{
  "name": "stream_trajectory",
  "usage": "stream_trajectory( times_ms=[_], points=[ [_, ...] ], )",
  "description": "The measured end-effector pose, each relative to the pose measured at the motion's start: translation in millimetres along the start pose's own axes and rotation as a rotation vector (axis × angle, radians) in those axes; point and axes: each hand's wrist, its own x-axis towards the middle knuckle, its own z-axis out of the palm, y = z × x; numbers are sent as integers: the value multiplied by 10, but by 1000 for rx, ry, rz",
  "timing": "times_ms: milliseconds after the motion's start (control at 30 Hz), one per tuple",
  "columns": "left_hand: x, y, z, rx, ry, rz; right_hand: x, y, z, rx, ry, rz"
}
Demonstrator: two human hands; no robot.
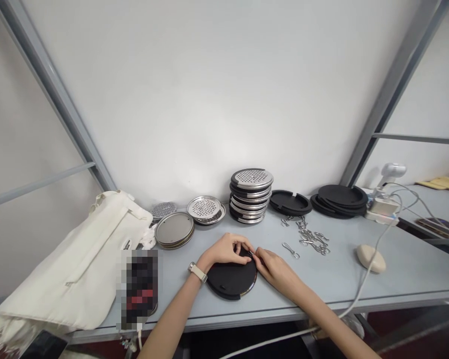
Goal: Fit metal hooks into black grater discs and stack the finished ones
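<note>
A round black disc [230,280] lies on the table in front of me, a thin shiny strip showing along its right edge. My left hand [230,252], with a watch on its wrist, curls over the disc's far side, thumb and fingers closing on its rim. At the upper right rim, the fingertips of my right hand [271,267] are pinched together around a small dark piece too small to name. Nearest on the right is a loose metal clip [291,250], and beyond it a heap of metal clips [313,241].
Behind the disc stand a stack of perforated metal plates in black rims [251,195], grater-like plates [205,208] and plain metal discs [174,229]. Black round holders [338,200] lie at right, near a cream mouse-shaped object [371,258] and a white cable [363,288]. A white bag [71,264] fills the left.
</note>
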Motion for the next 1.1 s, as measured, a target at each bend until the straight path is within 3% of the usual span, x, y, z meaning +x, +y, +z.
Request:
stream_trajectory(
  times_ms=[1100],
  points=[
    [15,46,0,-35,-24,7,30,35,7,-104,-73,-18]
  ],
)
